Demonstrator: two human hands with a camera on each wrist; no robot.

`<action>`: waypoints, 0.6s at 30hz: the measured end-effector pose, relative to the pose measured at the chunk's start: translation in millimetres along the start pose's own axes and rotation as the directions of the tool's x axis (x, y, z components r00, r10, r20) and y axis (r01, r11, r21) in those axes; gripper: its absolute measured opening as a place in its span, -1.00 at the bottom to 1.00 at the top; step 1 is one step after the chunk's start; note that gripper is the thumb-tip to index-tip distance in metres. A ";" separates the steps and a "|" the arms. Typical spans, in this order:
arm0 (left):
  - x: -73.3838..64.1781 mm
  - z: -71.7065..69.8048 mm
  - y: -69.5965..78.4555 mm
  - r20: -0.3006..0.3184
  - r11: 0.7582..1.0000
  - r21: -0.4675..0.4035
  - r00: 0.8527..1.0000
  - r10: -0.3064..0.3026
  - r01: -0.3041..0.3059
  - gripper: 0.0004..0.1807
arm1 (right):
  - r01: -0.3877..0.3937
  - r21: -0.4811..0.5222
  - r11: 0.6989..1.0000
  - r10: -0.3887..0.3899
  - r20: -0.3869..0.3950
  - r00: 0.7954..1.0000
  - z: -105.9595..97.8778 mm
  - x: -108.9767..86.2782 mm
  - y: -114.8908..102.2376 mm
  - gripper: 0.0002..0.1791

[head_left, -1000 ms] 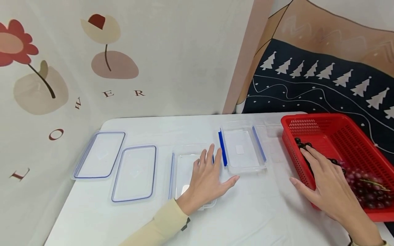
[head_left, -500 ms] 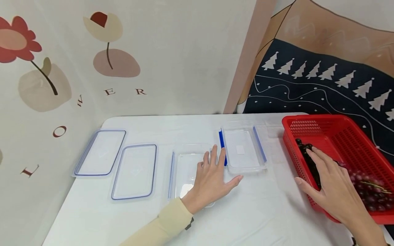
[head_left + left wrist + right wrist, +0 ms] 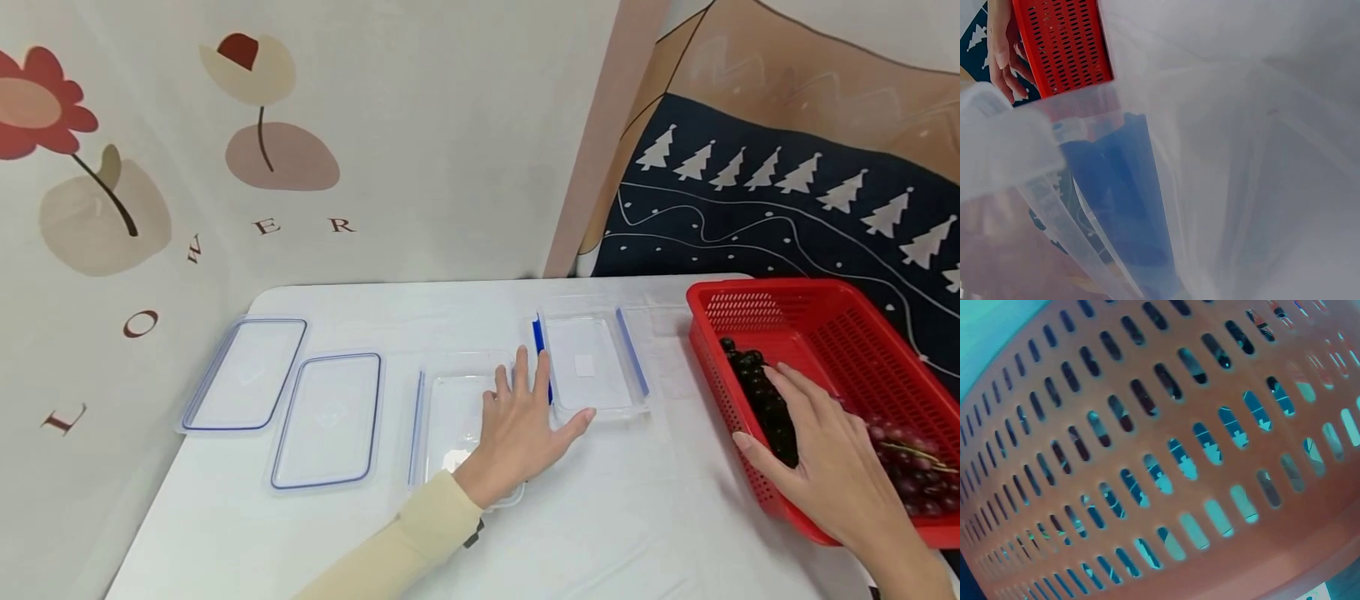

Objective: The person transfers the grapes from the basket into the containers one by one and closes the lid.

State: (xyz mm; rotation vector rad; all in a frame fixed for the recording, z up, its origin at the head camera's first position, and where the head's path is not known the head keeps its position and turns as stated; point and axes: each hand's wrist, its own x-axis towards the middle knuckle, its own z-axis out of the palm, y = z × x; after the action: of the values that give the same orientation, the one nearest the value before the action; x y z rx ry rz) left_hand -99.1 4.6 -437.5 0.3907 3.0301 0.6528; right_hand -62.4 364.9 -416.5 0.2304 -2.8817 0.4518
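Note:
My left hand (image 3: 517,437) hovers with spread, straight fingers over the right side of a clear food container (image 3: 450,417) with blue edging. Just beyond its fingertips stands a second clear container (image 3: 588,358), and the fingertips overlap its blue flap (image 3: 542,350) in the head view. My right hand (image 3: 832,467) reaches over the near left rim of a red perforated basket (image 3: 832,317), fingers extended and thumb apart. Left of it in the basket lie black grapes (image 3: 761,400); red grapes (image 3: 918,467) lie to its right, partly hidden behind it.
Two clear lids with blue seals lie at the left of the white table (image 3: 622,525): the farther lid (image 3: 247,375) and the nearer lid (image 3: 327,421). A printed curtain (image 3: 420,150) hangs behind. Basket wall (image 3: 1166,456) fills the right wrist view.
My right hand has shifted right within the basket, uncovering more of the black grapes. The left hand has drifted slightly right. Containers and lids have stayed put.

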 end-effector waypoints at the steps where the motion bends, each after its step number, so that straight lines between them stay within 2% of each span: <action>1: 0.7 -0.1 0.7 0.000 1.000 0.002 1.000 -0.003 0.003 0.20 | -0.004 -0.001 1.000 0.004 0.002 1.000 0.3 -0.4 1.1 0.10; 18: 11.2 4.2 0.5 0.052 1.000 0.007 0.998 -0.017 0.017 0.19 | -0.084 -0.005 0.996 0.084 0.005 0.996 -2.7 -6.2 25.5 0.15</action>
State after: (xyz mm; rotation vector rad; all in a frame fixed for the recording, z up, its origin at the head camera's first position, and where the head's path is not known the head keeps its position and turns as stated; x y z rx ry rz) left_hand -109.6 9.5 -440.8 0.3752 2.9834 0.6212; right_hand -60.6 390.4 -422.6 0.1105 -2.9054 0.4601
